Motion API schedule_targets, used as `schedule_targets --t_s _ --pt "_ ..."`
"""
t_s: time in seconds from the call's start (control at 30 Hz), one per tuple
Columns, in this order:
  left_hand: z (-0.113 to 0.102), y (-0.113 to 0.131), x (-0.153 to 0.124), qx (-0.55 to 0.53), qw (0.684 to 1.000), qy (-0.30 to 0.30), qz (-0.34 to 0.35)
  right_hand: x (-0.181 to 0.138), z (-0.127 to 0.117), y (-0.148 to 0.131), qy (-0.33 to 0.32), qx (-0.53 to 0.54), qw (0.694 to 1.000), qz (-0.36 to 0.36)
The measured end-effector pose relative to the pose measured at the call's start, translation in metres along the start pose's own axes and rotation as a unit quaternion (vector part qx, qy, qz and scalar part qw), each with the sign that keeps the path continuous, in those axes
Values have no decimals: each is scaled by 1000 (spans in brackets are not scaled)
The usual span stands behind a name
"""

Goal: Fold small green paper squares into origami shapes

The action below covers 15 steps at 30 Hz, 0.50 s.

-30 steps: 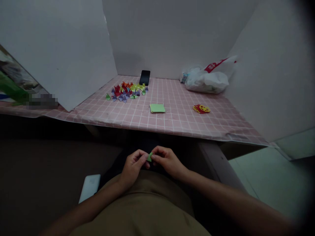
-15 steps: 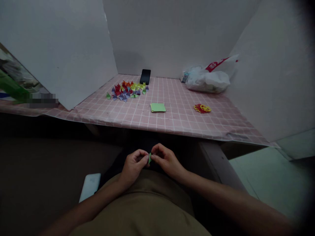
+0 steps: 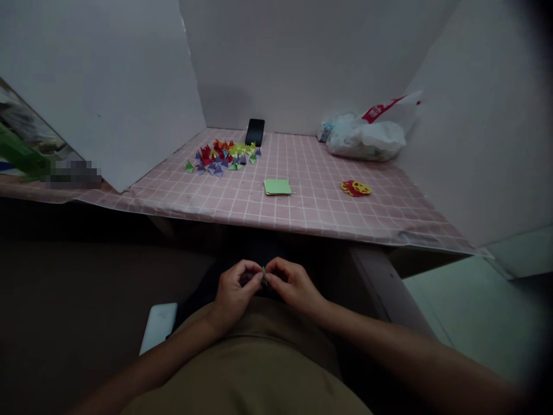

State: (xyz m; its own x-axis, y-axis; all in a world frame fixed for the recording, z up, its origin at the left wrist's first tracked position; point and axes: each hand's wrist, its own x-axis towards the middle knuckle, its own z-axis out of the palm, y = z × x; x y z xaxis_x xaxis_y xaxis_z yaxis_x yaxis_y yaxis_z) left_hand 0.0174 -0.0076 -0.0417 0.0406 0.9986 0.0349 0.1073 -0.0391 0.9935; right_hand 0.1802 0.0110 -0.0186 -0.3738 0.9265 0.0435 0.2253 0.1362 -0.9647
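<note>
My left hand [image 3: 235,293] and my right hand [image 3: 294,286] meet in my lap, below the table's front edge. Both pinch a small green folded paper piece [image 3: 263,273] between thumb and fingertips; only a sliver of it shows. On the pink checked tablecloth [image 3: 311,207] lies a stack of green paper squares [image 3: 277,187], straight ahead of my hands. Farther back on the left sits a pile of several small folded paper pieces [image 3: 221,157] in red, yellow, purple and green.
A black phone [image 3: 254,132] leans against the back wall. A white plastic bag [image 3: 367,135] lies at the back right, red and yellow paper cut-outs [image 3: 355,188] in front of it. White boards wall the table. A white object [image 3: 158,326] lies by my left forearm.
My fingertips have closed tighter on the green piece, which has turned edge-on and shows less. The view has tilted slightly, so the table's things sit a little higher.
</note>
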Motion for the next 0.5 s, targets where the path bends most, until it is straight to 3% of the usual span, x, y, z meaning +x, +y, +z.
schedule_targets --t_s 0.5 --pt "-1 0 -1 53 997 -9 55 1 2 0 2 14 1000 19"
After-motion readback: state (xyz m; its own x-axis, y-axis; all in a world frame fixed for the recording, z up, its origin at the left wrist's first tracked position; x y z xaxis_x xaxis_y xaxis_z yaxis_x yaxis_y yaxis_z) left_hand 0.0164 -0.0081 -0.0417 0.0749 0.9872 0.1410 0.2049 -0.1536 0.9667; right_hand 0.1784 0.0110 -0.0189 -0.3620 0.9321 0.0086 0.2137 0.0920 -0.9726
